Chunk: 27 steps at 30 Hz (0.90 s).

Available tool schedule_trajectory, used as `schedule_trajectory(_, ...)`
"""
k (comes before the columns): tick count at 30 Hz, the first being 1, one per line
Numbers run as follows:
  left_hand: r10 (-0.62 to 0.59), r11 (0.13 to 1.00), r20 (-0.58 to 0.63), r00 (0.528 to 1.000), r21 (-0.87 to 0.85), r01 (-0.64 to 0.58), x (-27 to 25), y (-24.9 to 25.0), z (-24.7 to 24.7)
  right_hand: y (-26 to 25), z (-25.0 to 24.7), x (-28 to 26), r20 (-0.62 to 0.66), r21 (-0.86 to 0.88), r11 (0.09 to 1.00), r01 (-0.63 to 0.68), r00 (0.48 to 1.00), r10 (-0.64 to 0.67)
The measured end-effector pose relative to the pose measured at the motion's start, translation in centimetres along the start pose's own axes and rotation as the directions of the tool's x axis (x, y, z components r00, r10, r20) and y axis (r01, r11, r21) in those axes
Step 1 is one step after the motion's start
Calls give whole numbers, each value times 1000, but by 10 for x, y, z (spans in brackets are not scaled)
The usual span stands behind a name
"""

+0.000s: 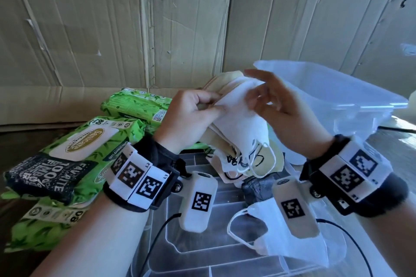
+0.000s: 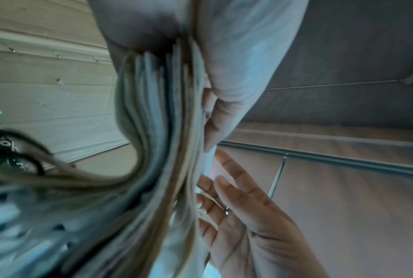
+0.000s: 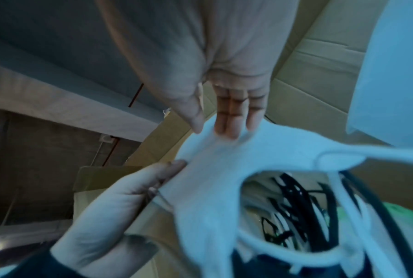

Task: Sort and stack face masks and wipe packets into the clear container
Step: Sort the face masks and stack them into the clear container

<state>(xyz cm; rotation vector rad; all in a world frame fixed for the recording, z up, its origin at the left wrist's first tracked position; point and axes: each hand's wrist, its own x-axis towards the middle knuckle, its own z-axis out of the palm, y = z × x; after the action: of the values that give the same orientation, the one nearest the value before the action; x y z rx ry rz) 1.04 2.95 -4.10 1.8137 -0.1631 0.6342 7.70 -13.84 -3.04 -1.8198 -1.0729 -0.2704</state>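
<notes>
From the head view, the left hand (image 1: 191,117) is raised over the bench, its fingers and thumb curled round a stack of face masks (image 1: 236,123), white on top and beige beneath, ear loops dangling. The right hand (image 1: 276,105) stands just beside the stack with fingers spread and straight, the fingertips touching the top white mask. The clear container (image 1: 337,94) sits just right of the hands, its open rim facing up, a cardboard wall close behind it. A clear lid (image 1: 202,243) lies under the wrists with one loose white mask (image 1: 281,231) on it. Three green wipe packets (image 1: 90,141) lie at left, one carrying a dark packet (image 1: 45,177).

In the left wrist view, the stack of masks (image 2: 164,131) shows edge-on as many thin layers, too blurred to count; the right hand's fingers (image 2: 236,188) lie spread against its side.

In the right wrist view, the right hand's fingertips (image 3: 226,124) rest straight on the top white mask (image 3: 207,178), while the left hand (image 3: 119,212) pinches its edge.
</notes>
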Motion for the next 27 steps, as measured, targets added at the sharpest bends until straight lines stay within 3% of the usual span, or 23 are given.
schedule_trajectory(4,18,999,28,999,33,-19,-2,1,1,1,-6,3,-57,-289,957,-6,998,-11)
schedule_trajectory(10,67,994,46,997,88,-71,-2,1,-2,1,-18,10,-65,-351,935,-58,997,37)
schedule_trajectory(17,100,993,89,991,47,-104,-5,3,-1,-5,-19,12,-21,-241,970,-21,1000,16)
schedule_trajectory(22,88,996,73,993,2,-89,-4,3,0,-3,-15,11,-177,-69,996,-57,983,44)
schedule_trajectory(27,75,994,6,997,-81,-75,-2,2,-2,-5,-8,2,-196,126,990,-61,977,85)
